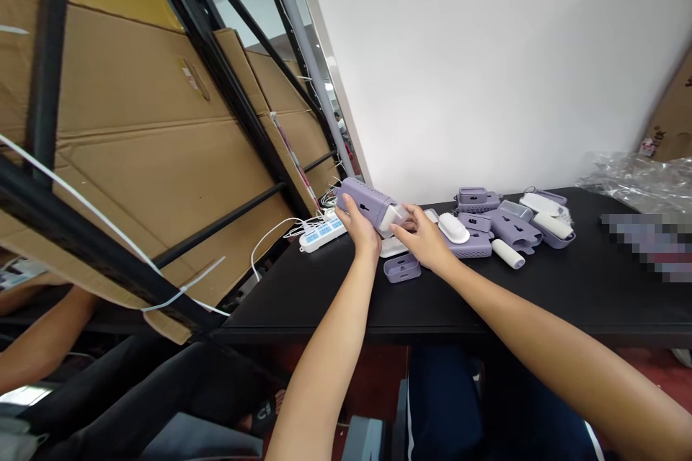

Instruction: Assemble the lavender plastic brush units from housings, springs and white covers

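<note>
My left hand [359, 225] is wrapped round a purple plastic housing [365, 200], raised above the black table and tilted. At the housing's right end sits a white piece with a clear plastic cover [396, 214]. My right hand [424, 234] pinches that clear cover between thumb and fingers. Below the hands, a small purple tray [402, 269] lies on the table. Beside my right hand are a white-bristled brush [453, 228] and a white lint roller [508, 254], among several more purple housings [515, 230].
A white power strip [323, 234] with cables lies left of the housing. Black rack posts [232, 94] and cardboard [162, 158] stand at the left. A white panel [486, 65] rises behind the table [335, 295]. Clear plastic wrap [638, 180] lies at right. Another person's arm [48, 331] shows at far left.
</note>
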Available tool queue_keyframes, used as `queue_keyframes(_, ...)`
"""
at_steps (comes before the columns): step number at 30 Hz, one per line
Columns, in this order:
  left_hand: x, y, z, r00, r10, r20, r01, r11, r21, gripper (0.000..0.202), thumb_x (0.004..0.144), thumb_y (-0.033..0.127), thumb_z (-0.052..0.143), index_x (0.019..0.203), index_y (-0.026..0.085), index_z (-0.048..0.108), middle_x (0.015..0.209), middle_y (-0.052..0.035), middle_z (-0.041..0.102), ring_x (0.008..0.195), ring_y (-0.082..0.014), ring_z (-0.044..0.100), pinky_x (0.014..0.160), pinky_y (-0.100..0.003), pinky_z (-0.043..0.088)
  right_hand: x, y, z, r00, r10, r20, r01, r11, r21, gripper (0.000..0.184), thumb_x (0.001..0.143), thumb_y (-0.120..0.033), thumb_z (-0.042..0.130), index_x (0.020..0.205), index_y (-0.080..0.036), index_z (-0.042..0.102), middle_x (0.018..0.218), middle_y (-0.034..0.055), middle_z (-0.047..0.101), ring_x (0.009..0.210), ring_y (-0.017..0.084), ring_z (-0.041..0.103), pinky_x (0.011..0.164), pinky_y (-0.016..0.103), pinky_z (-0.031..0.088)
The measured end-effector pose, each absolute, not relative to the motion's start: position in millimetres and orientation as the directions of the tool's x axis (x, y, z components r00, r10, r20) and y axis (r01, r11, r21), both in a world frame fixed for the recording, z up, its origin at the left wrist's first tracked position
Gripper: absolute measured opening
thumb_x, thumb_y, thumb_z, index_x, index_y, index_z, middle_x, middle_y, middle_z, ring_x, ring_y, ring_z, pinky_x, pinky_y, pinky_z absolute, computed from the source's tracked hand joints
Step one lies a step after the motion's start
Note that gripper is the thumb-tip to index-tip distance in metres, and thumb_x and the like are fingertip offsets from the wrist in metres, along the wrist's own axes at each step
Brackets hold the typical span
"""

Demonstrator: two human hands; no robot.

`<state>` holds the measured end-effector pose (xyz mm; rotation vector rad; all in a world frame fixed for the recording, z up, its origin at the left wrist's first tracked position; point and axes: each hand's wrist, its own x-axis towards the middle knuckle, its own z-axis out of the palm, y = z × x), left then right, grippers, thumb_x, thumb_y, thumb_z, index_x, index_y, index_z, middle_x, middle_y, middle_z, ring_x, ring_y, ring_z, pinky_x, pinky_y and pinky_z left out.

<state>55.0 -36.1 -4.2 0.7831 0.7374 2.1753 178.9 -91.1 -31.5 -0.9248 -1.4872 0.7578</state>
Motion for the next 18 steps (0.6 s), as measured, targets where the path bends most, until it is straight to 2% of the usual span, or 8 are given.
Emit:
queue_keyframes(5,53.2,-38.4,-4.0,-0.558,0.736,0.383,-0.345,-0.626,0.699,0.044,0.104,0.056,0.056,0.135,0.025,0.051,0.138,-0.0108,0.067,0.121,-0.0213,0.07,0.097,-0.03,0.059,180.3,-90.5,-31.5,-0.034,0.865,0.501,0.081,0.502,-0.861,0.052,0.089,-0.034,0.074,0.137,-0.02,0.059,0.122,0.0101,0.077,0.105,0.023,0.076,0.099,0.043,0.06)
queue_keyframes(9,54.6,-39.3,-5.8,-0.536,0.73,0.424,-0.294,-0.632,0.717,0.046,0.102,0.059,0.057,0.133,0.026,0.052,0.135,-0.0097,0.068,0.119,-0.0206,0.071,0.097,-0.03,0.059,181.6,-88.4,-32.0,-0.025,0.874,0.486,0.068,0.487,-0.871,0.051,0.089,-0.033,0.074,0.136,-0.02,0.059,0.12,0.0098,0.076,0.099,0.023,0.076,0.09,0.041,0.064)
queue_keyframes(14,56.0,-39.4,-7.5,-0.553,0.741,0.381,-0.315,-0.61,0.727,0.049,0.103,0.058,0.054,0.138,0.024,0.049,0.145,-0.0122,0.064,0.128,-0.0219,0.068,0.102,-0.031,0.058,180.5,-85.9,-33.7,-0.037,0.883,0.469,-0.003,0.469,-0.883,0.05,0.089,-0.033,0.076,0.135,-0.021,0.06,0.118,0.0082,0.075,0.098,0.022,0.076,0.081,0.036,0.066)
queue_keyframes(18,55.3,-38.9,-10.6,-0.533,0.761,0.371,-0.313,-0.584,0.749,0.055,0.104,0.062,0.053,0.146,0.027,0.048,0.154,-0.0107,0.059,0.138,-0.0215,0.063,0.108,-0.031,0.056,179.9,-84.5,-34.2,-0.052,0.906,0.42,-0.074,0.416,-0.906,0.049,0.089,-0.031,0.076,0.134,-0.022,0.059,0.116,0.0074,0.074,0.093,0.02,0.076,0.076,0.033,0.065)
